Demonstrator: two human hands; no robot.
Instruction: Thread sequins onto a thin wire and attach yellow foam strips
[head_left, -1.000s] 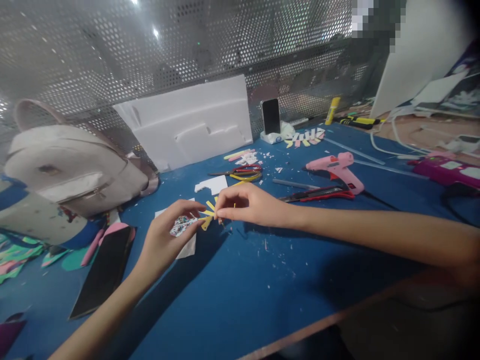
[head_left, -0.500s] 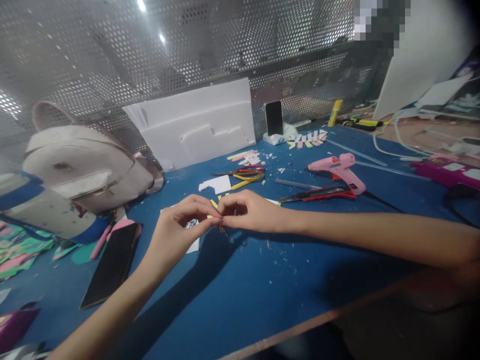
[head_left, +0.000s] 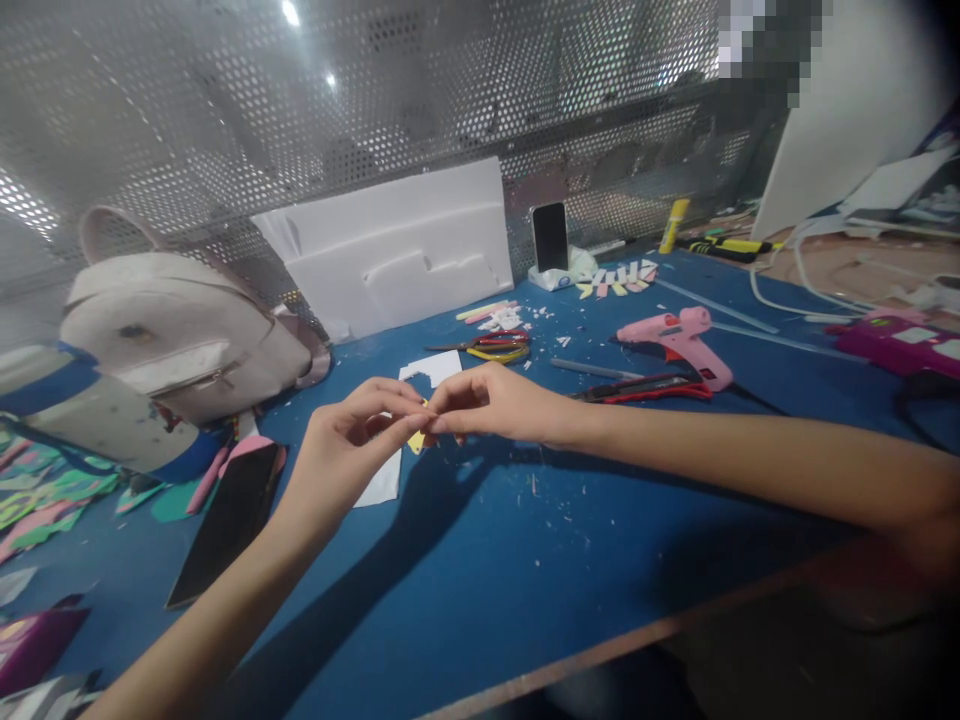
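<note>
Above the blue table, my left hand point(head_left: 360, 432) and my right hand point(head_left: 499, 405) meet, fingertips touching. Between them is a small yellow piece point(head_left: 418, 440), perhaps foam or paper, pinched by my left thumb and fingers. My right thumb and forefinger are pressed together at the piece's edge; whether they grip it too or something smaller is hidden. Under and behind my left hand lies a white sheet point(head_left: 381, 488), partly covered. Just beyond the hands are a cut white piece point(head_left: 442, 366) and scissors with red and yellow handles point(head_left: 499, 347).
A pink glue gun point(head_left: 675, 338) and a red-and-black cutter point(head_left: 645, 388) lie right of my hands. A black phone point(head_left: 225, 525), a bottle point(head_left: 135, 420) and a pale backpack point(head_left: 172, 320) are at left. White foam boards point(head_left: 397, 250) lean at the back, near an upright phone point(head_left: 550, 237).
Both hands have risen slightly and turned, so more of the yellow piece shows below the fingertips. The patterned bit seen by my left hand is now hidden. The view has shifted a little.
</note>
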